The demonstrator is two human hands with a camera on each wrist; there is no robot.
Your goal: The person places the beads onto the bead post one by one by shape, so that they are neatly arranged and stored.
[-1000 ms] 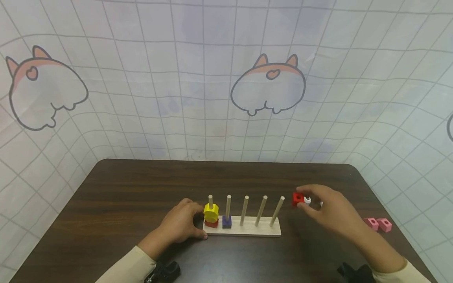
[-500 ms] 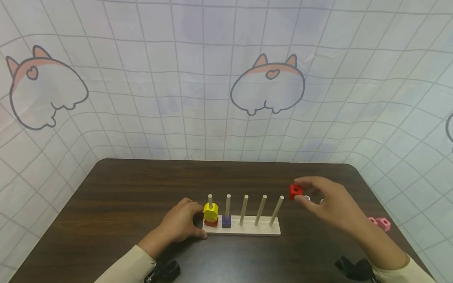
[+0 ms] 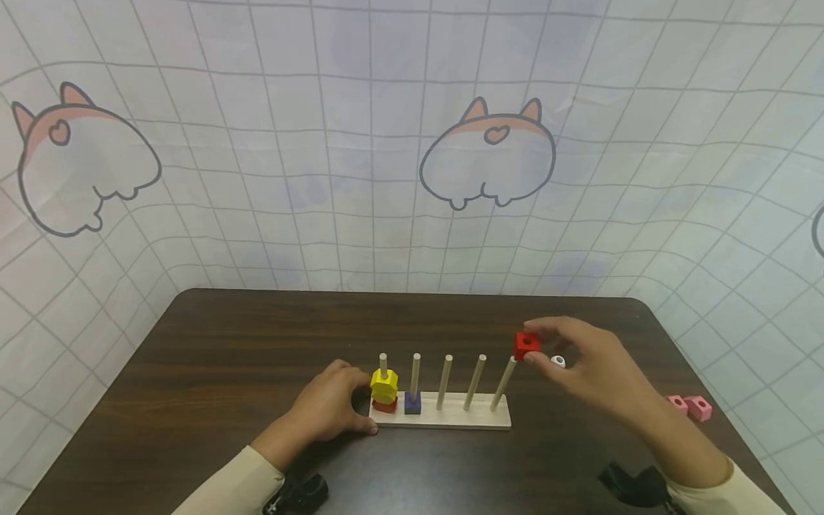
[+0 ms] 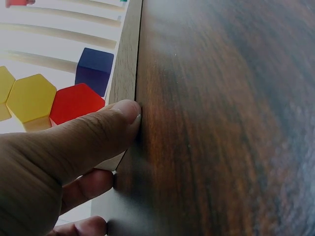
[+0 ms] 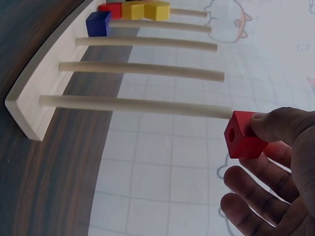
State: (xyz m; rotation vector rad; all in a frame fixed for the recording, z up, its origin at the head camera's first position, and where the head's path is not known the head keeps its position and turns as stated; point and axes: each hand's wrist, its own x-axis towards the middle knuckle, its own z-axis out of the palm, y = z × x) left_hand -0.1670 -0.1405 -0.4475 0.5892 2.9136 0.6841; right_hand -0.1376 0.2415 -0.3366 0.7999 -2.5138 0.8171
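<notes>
1. So the right hand [image 3: 589, 368] has shifted left since a second ago, bringing the red block [image 3: 527, 345] to the tip of the rightmost peg [image 3: 504, 384] (can't tell if they touch).
2. Its thumb and fingertips pinch the block, gap just block-wide, lower fingers loosely bent.
3. Marking on the black wrist gear [image 3: 297, 495] is too small to read.
4. The block's hole faces up in the head view, toward the base side in the wrist view; it's cube-like, so the long axis is hard to call.
5. Wooden base [image 3: 450, 422] runs lengthwise left-right, pegs upright.
6. Left hand [image 3: 328, 404] grips its left end, thumb on the near edge, beside yellow hexagons [image 3: 384, 387] stacked over a red piece [image 3: 384, 408].
</notes>
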